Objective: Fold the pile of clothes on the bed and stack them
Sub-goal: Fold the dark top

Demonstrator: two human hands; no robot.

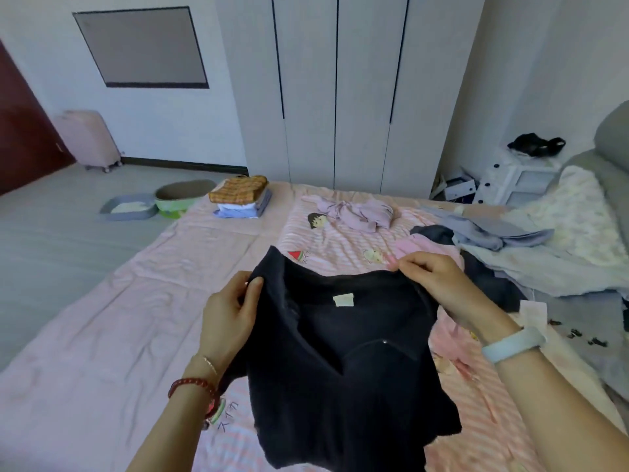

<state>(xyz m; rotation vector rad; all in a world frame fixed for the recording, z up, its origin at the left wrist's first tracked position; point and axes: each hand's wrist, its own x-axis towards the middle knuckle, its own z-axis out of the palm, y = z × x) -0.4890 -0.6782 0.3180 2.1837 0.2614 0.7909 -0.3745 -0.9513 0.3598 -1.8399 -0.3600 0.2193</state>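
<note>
A black collared shirt hangs in front of me above the pink bed, its inner neck label facing me. My left hand grips its left shoulder and my right hand pinches its right shoulder. A folded stack topped by a yellow checked garment sits at the bed's far left corner. Unfolded clothes lie farther back: a lilac garment in the middle, and grey-blue and dark pieces on the right.
A white quilt and a grey pillow cover the bed's right side. White wardrobe doors stand behind the bed, a small white drawer unit beside them. Two pet trays and a pink suitcase are on the floor at left.
</note>
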